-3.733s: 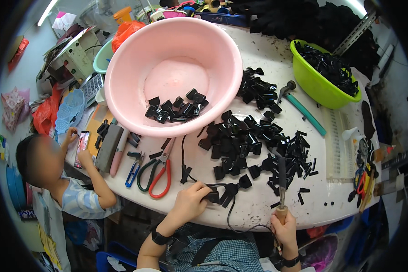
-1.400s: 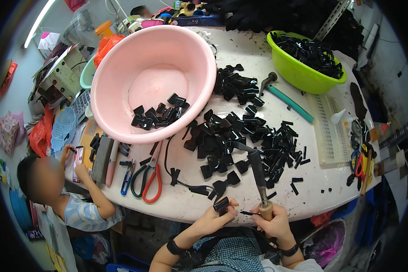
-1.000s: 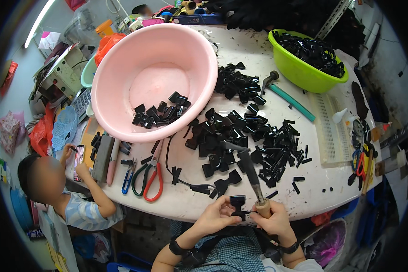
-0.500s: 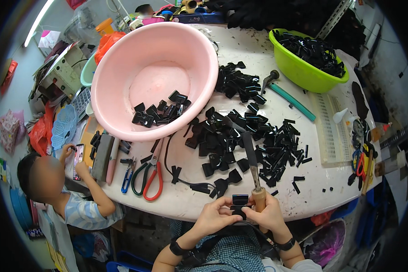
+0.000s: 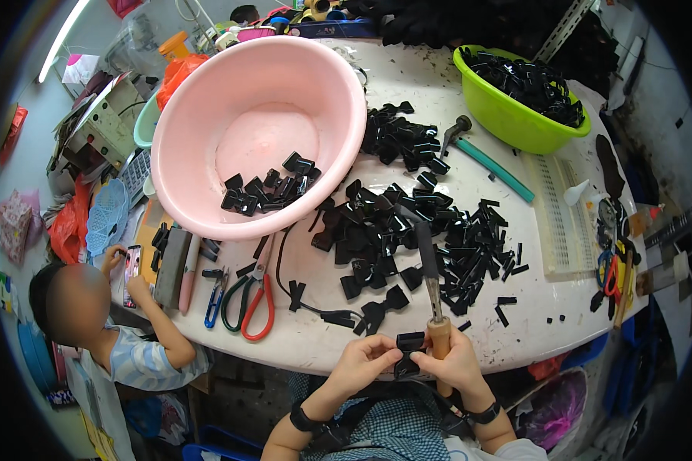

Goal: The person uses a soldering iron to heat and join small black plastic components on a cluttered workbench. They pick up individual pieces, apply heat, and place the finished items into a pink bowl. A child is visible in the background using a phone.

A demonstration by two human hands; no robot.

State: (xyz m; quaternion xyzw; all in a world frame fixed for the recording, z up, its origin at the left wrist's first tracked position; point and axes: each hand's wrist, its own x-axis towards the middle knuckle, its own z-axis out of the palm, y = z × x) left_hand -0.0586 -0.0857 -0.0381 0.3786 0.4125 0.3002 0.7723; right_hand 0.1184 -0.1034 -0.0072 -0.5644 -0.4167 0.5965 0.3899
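Note:
My right hand [image 5: 459,364] grips the wooden handle of a soldering iron [image 5: 439,330], its dark flat tip pointing away over the table. The same hand's thumb and fingers also hold a black bow [image 5: 410,343] upright in front of me. My left hand [image 5: 361,367] is closed in a pinch at the bow's left edge; what lies between its fingertips is hidden. Beyond my hands lies a heap of black bows [image 5: 369,230], with short black strips [image 5: 477,257] scattered to its right. One loose bow [image 5: 382,309] rests close to the table's near edge.
A pink basin [image 5: 184,115] holding some bows stands at left. At the far right is a green basin [image 5: 507,132] full of black pieces. A hammer [image 5: 494,170], red-and-green-handled scissors [image 5: 257,303] and blue snips [image 5: 215,300] lie around. A person [image 5: 142,349] at left holds a phone [image 5: 132,265].
The bow has tipped and turned between my fingers. My left fingers have drawn together and shifted to its left edge. The soldering iron remains in my right hand.

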